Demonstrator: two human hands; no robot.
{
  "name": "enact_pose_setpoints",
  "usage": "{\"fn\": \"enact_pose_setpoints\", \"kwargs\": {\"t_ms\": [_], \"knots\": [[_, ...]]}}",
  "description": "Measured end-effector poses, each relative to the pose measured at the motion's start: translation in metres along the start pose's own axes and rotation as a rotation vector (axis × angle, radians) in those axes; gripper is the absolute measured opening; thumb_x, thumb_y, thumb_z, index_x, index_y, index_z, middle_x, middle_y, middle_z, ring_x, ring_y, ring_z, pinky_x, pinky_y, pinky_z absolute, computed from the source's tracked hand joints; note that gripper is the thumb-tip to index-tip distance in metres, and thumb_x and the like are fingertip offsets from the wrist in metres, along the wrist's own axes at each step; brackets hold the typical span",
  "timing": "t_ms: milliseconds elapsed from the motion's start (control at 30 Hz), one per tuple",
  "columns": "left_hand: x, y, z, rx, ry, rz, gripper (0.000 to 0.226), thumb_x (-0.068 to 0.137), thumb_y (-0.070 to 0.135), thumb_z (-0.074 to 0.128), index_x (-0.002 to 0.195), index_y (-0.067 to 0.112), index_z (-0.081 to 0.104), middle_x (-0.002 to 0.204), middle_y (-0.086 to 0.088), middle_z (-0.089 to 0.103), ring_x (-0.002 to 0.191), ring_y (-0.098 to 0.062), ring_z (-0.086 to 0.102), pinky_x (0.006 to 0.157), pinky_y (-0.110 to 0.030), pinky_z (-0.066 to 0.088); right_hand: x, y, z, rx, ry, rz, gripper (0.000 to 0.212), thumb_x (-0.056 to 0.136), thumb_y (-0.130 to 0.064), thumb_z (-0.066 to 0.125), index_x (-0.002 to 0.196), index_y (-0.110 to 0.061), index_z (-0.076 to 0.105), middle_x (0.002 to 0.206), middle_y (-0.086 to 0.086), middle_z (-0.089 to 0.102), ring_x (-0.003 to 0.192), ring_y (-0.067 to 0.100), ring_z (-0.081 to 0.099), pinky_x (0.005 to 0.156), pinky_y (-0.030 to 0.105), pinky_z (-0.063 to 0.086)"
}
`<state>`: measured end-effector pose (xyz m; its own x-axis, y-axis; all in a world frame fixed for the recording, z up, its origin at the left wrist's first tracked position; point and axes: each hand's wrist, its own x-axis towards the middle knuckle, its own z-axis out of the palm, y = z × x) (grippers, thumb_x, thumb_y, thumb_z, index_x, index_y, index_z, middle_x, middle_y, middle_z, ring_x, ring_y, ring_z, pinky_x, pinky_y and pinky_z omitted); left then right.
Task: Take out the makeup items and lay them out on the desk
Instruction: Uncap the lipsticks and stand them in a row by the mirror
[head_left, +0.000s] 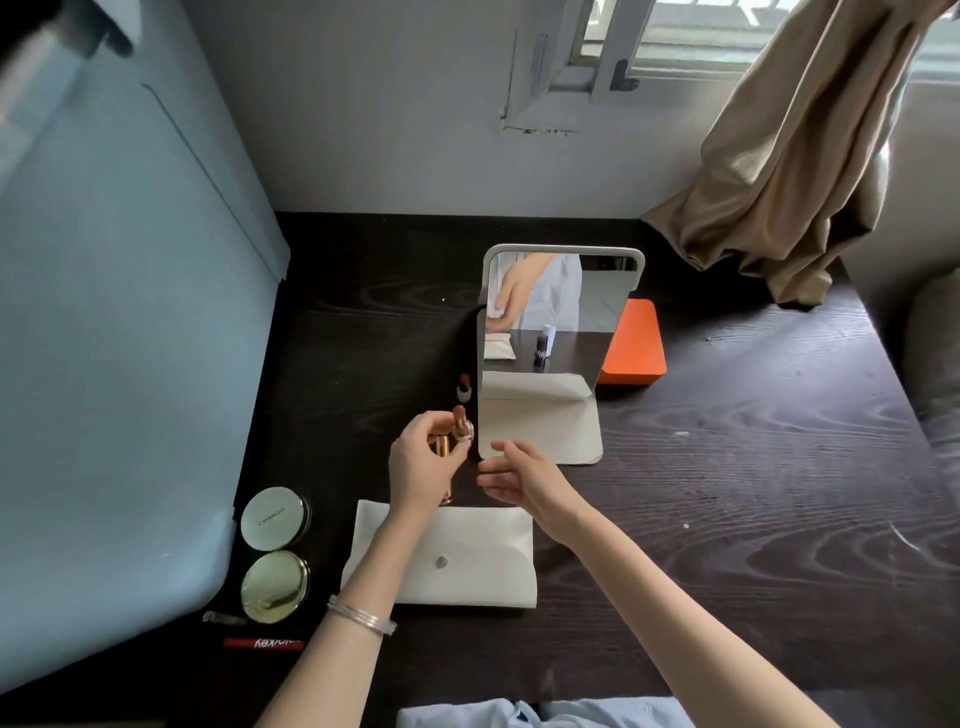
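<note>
My left hand (423, 462) grips an uncapped gold lipstick (460, 431) upright, just left of the mirror's base. Beside it my right hand (524, 475) hovers with relaxed fingers, holding nothing. A white makeup pouch (467, 566) lies flat on the dark desk (727, 493) under my forearms. Another small lipstick (464, 388) stands behind the one I hold. At the left lie a pale round compact (274, 518), a gold round compact (275, 585), a small silver tool (223, 618) and a red pencil (264, 643).
A standing mirror (550, 322) on a white folding base (540, 431) faces me mid-desk. An orange box (634, 345) sits behind it. A light blue panel (104, 364) borders the desk's left side. A beige curtain (789, 156) hangs at the back right.
</note>
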<state>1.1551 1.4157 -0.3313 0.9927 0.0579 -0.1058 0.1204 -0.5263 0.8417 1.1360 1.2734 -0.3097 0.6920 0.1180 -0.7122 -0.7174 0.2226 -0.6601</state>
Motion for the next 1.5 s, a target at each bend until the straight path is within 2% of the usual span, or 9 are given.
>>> {"fn": "enact_pose_setpoints", "kwargs": {"t_ms": [133,300,633,800,900,1000,1167,1300,1500], "knots": [[0.027,-0.021,0.015,0.085,0.04,-0.059,0.022,0.078,0.015,0.073,0.099,0.016,0.065,0.097,0.001,0.066,0.094,-0.012,0.06,0.079,-0.025,0.05,0.012,-0.006,-0.005,-0.116,0.121,0.014,0.018,0.096,-0.01,0.043,0.113,-0.012,0.051,0.097,0.006,0.059,0.078,0.013,0.064,0.076,0.022,0.054],[0.043,-0.032,0.032,0.2,0.038,-0.018,0.021,0.074,0.016,0.075,0.094,0.015,0.067,0.092,-0.001,0.067,0.091,-0.017,0.057,0.072,-0.026,0.045,0.021,-0.016,-0.011,-0.111,0.167,0.025,0.016,0.092,-0.002,0.047,0.105,-0.012,0.051,0.096,0.006,0.057,0.076,0.012,0.06,0.079,0.024,0.051],[0.047,-0.044,0.038,0.233,0.006,-0.001,0.02,0.07,0.012,0.077,0.086,0.016,0.066,0.087,0.002,0.068,0.086,-0.018,0.057,0.071,-0.029,0.047,0.037,-0.018,-0.013,-0.126,0.178,0.028,0.018,0.093,-0.001,0.043,0.106,-0.009,0.052,0.097,0.007,0.057,0.075,0.012,0.059,0.077,0.024,0.051],[0.048,-0.042,0.038,0.24,0.002,-0.041,0.02,0.071,0.015,0.077,0.088,0.017,0.066,0.09,0.002,0.067,0.092,-0.017,0.055,0.075,-0.032,0.048,0.039,-0.015,-0.012,-0.13,0.175,0.027,0.02,0.092,0.001,0.04,0.102,-0.011,0.053,0.095,0.006,0.058,0.075,0.012,0.06,0.078,0.025,0.051],[0.048,-0.04,0.039,0.244,-0.003,-0.064,0.024,0.07,0.014,0.077,0.091,0.016,0.066,0.093,0.001,0.067,0.096,-0.019,0.055,0.076,-0.029,0.045,0.038,-0.013,-0.014,-0.13,0.174,0.029,0.02,0.092,0.001,0.04,0.101,-0.012,0.053,0.094,0.005,0.057,0.076,0.012,0.06,0.08,0.026,0.051],[0.046,-0.039,0.035,0.256,0.0,-0.078,0.04,0.068,0.012,0.079,0.105,0.013,0.064,0.105,-0.004,0.065,0.104,-0.024,0.054,0.081,-0.029,0.043,0.036,-0.013,-0.016,-0.13,0.167,0.032,0.018,0.093,0.0,0.041,0.101,-0.012,0.053,0.094,0.005,0.057,0.077,0.012,0.06,0.08,0.025,0.051],[0.028,-0.037,0.018,0.285,0.056,-0.246,0.049,0.075,0.023,0.076,0.118,0.012,0.056,0.119,-0.007,0.055,0.112,-0.022,0.049,0.086,-0.03,0.043,0.031,-0.011,-0.017,-0.12,0.156,0.03,0.015,0.093,-0.002,0.046,0.095,-0.014,0.054,0.093,0.005,0.058,0.075,0.012,0.061,0.074,0.022,0.052],[0.014,-0.037,0.015,0.32,-0.073,-0.383,0.056,0.074,0.035,0.075,0.118,0.011,0.05,0.113,-0.005,0.056,0.107,-0.022,0.053,0.075,-0.028,0.044,0.024,-0.008,-0.016,-0.142,0.134,0.01,0.012,0.092,-0.004,0.051,0.095,-0.015,0.053,0.095,0.005,0.059,0.076,0.012,0.062,0.072,0.021,0.052],[0.011,-0.029,0.009,0.291,-0.21,-0.415,0.028,0.077,0.024,0.074,0.101,0.017,0.061,0.099,0.001,0.067,0.088,-0.017,0.062,0.069,-0.028,0.049,0.005,-0.001,-0.019,-0.231,0.095,-0.078,0.015,0.092,-0.011,0.056,0.106,-0.013,0.054,0.1,0.004,0.059,0.084,0.012,0.064,0.075,0.019,0.053]]}}
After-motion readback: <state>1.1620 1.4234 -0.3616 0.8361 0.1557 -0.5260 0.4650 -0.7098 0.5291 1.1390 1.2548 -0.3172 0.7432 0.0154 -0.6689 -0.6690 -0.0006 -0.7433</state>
